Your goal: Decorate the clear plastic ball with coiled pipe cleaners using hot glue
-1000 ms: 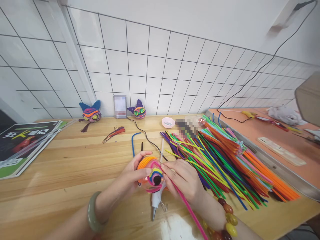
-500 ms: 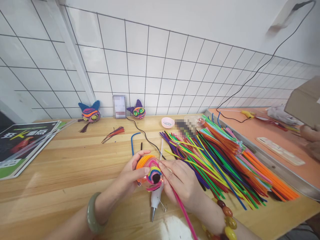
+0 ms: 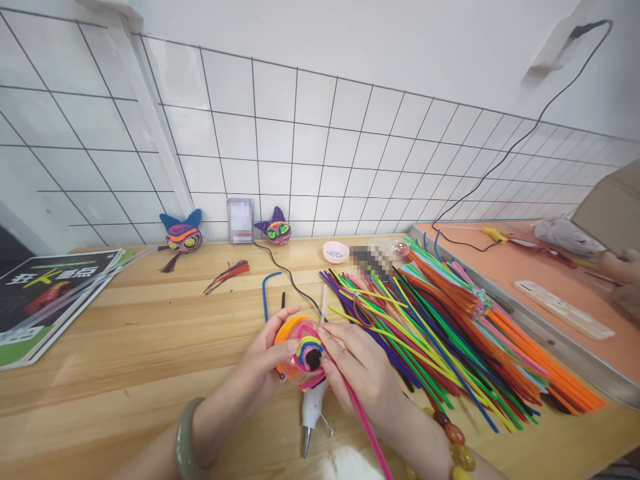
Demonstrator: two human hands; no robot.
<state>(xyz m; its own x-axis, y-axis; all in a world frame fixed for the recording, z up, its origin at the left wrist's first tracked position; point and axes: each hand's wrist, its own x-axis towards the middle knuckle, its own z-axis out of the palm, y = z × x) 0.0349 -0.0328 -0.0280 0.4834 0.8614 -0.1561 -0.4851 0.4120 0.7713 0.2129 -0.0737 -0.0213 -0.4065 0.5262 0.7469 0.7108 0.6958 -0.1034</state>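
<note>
Orange, pink, yellow and blue strands cover the rounded piece (image 3: 291,331), which is located between the two hands, over the counter (image 3: 125,333). The left hand (image 3: 270,350) extends from the lower left; its forearm carries a pale green bangle (image 3: 187,437). Its grip is closed on the rounded piece, fingers around the left and far sides, thumb laid across the face toward the black centre. The right hand (image 3: 363,370) extends from the lower right, back of the hand upward, fingers bent and directed left. Its grip is pinched on the magenta pipe cleaner (image 3: 365,423) at the right side of the rounded piece; the strand's free length slants down to the bottom edge of the view. A beaded bracelet (image 3: 455,435) encircles the right forearm. Directly below the rounded piece, the white glue gun (image 3: 313,405) points its metal nozzle toward the wearer. Loose pipe cleaners (image 3: 425,333) lie to the right of the right hand.
</note>
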